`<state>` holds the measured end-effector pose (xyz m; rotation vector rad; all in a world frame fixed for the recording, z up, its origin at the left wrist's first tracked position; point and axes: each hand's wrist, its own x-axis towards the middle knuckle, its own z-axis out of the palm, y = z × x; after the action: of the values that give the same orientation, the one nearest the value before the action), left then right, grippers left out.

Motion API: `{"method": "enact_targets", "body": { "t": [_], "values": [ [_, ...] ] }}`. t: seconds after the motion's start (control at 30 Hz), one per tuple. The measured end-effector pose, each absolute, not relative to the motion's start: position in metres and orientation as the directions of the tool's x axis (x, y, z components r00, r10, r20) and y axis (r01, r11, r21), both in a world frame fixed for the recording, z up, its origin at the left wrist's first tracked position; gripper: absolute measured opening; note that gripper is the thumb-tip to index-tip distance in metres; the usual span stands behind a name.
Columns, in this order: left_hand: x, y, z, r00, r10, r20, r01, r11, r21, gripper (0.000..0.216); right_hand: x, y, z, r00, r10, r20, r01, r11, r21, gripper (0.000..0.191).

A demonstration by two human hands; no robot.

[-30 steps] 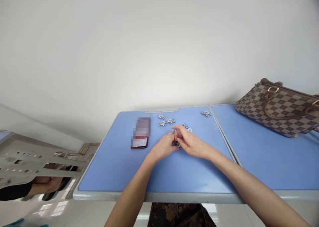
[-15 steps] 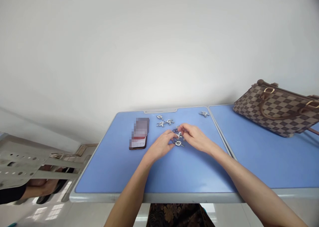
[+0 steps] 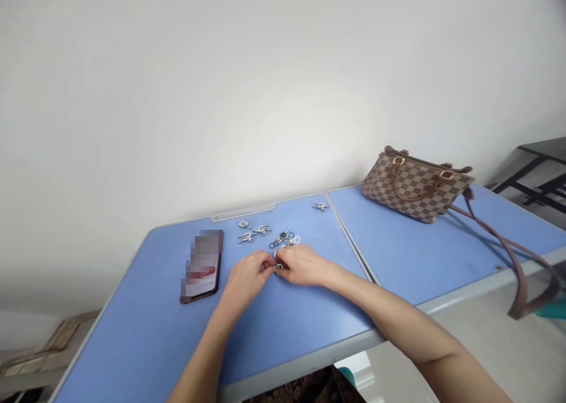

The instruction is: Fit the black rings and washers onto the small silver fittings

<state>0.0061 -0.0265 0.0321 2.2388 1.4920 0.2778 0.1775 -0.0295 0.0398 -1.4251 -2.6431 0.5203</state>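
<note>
At the middle of the blue table, my left hand [image 3: 250,273] and my right hand [image 3: 306,264] meet with fingertips pinched together. Between them is a small silvery metal part [image 3: 279,267], mostly covered by the fingers. Just beyond my right hand lies a loose cluster of small pieces [image 3: 283,237], among them dark rings and a pale oval flat plate [image 3: 297,239]. Farther left, several pronged silver metal parts [image 3: 247,237] lie close together. One similar metal part [image 3: 321,206] sits alone near the back edge.
A phone [image 3: 204,264] lies left of my hands on the blue table [image 3: 177,344]. Across the table seam, a checkered handbag [image 3: 413,185] stands against the wall, its strap [image 3: 515,255] hanging over the front edge. A dark bench [image 3: 542,155] is at the far right.
My view has swung to the right. My hands have drawn closer together, nearer to me than the loose pieces, with a small metal part now pinched between the fingertips.
</note>
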Motion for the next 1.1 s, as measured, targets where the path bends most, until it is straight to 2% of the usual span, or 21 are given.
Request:
{"method": "enact_targets", "body": {
  "t": [0.2, 0.57, 0.77, 0.93, 1.1],
  "values": [
    [0.006, -0.028, 0.032, 0.420, 0.905, -0.068, 0.868, -0.378, 0.322, 0.020, 0.176, -0.029, 0.042, -0.553, 0.831, -0.058, 0.798, 0.509, -0.322, 0.021],
    [0.008, -0.030, 0.033, 0.410, 0.907, -0.091, 0.883, -0.370, 0.289, 0.016, 0.175, -0.026, 0.038, -0.539, 0.839, -0.073, 0.803, 0.485, -0.347, 0.023],
    [0.007, -0.036, 0.036, 0.419, 0.904, -0.085, 0.875, -0.378, 0.302, 0.020, 0.176, -0.029, 0.037, -0.546, 0.835, -0.066, 0.800, 0.496, -0.338, 0.019],
    [0.002, -0.037, 0.037, 0.467, 0.882, -0.064, 0.814, -0.400, 0.422, 0.015, 0.178, -0.029, 0.032, -0.527, 0.844, -0.099, 0.817, 0.471, -0.334, 0.018],
    [0.004, -0.038, 0.035, 0.438, 0.897, -0.060, 0.838, -0.383, 0.388, 0.016, 0.176, -0.032, 0.032, -0.541, 0.837, -0.085, 0.807, 0.487, -0.335, 0.017]
  ]
}}
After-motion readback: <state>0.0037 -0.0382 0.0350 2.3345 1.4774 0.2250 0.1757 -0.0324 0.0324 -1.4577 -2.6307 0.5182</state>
